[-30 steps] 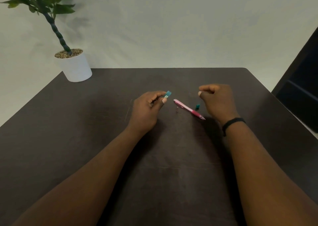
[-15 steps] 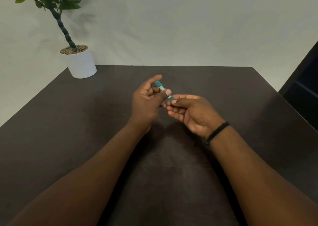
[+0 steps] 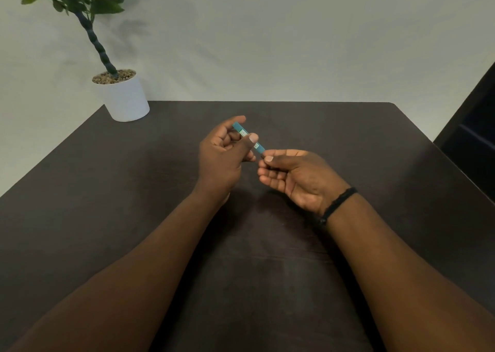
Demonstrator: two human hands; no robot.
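Counting left to right: one potted plant (image 3: 126, 97) in a white pot stood on the far-left corner of the one dark table (image 3: 80, 191), well apart from everything else.

Next, the left hand (image 3: 222, 158) was raised over the table centre with its fingers curled. Its thumb was clamped across the middle of the single teal tube (image 3: 247, 137), pressing it against the fingers. The tube was off the table and tilted, far end up-left by the forefinger, near end down-right. White label patches showed on its side, too small to read. The thumb covered part of the mid-section.

Just right of that, the right hand (image 3: 297, 177) was palm-up, with thumb and forefinger pinched on the tube's lower-right end and the other fingers loosely curled underneath. The tube's tip was hidden inside that pinch. One black wristband (image 3: 337, 204) sat on the right wrist.

One dark panel (image 3: 471, 137) stood at the far right, off the table edge and well apart from both hands.
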